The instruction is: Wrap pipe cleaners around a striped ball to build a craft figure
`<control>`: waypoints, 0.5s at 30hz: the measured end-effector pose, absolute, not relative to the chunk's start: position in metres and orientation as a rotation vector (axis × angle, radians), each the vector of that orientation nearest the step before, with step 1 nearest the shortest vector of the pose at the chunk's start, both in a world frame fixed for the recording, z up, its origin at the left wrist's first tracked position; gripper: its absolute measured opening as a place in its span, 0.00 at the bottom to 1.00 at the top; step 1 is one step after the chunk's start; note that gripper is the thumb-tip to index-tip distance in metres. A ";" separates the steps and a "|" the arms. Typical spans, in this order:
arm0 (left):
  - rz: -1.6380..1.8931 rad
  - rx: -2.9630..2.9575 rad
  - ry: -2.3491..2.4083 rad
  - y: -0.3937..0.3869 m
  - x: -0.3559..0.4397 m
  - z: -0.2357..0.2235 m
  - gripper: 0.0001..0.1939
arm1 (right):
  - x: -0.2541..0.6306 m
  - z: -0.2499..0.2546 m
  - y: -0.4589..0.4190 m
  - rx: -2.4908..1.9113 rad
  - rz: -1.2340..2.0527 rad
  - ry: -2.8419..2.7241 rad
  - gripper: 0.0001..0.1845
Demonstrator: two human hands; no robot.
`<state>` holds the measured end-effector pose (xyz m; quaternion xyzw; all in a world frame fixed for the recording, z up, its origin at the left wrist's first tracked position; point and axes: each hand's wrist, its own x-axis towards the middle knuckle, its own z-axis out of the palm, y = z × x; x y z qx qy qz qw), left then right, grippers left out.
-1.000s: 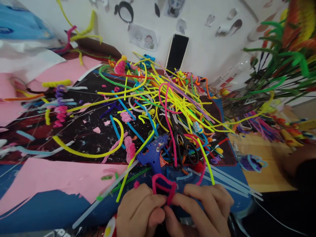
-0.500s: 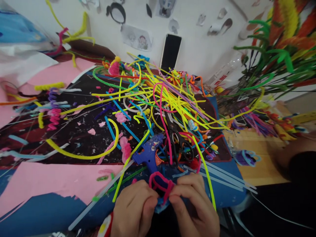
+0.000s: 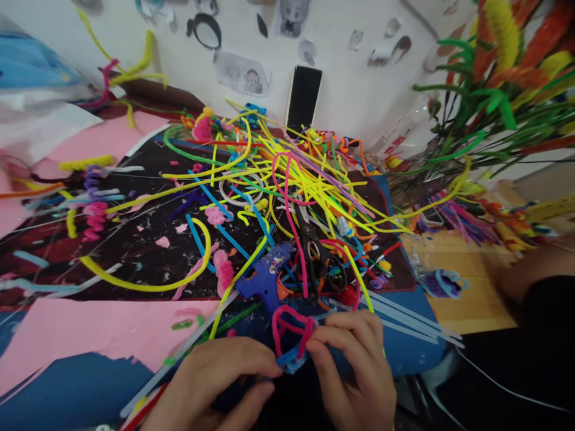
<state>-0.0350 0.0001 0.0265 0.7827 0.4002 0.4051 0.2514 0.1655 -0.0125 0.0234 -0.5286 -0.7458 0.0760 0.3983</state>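
Note:
A small piece of bent pink and blue pipe cleaners [image 3: 293, 329] is held up at the table's front edge. My right hand [image 3: 354, 365] pinches its right side between thumb and fingers. On the left, my left hand [image 3: 220, 374] has its thumb and index finger apart. The index fingertip is at the blue end of the piece, seemingly touching it. Just beyond the piece lies a blue glue gun [image 3: 267, 278], its clear glue stick [image 3: 179, 354] pointing toward the front left. Black-handled scissors [image 3: 314, 254] lie to the glue gun's right.
A heap of yellow pipe cleaners [image 3: 309, 182] covers the table's middle. A phone [image 3: 304, 99] leans on the wall behind. Pink paper [image 3: 103, 329] lies at left, clear glue sticks [image 3: 399, 317] at right. Pipe-cleaner flowers [image 3: 489, 114] stand at right, near another person's arm [image 3: 534, 275].
My left hand has moved left and down, and its thumb and index finger have parted. The pink and blue piece now shows more of its blue part. The whole view has shifted slightly.

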 end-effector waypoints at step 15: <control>1.139 2.402 0.818 -0.002 -0.056 0.004 0.10 | 0.163 0.030 -0.012 -1.259 0.492 -1.790 0.07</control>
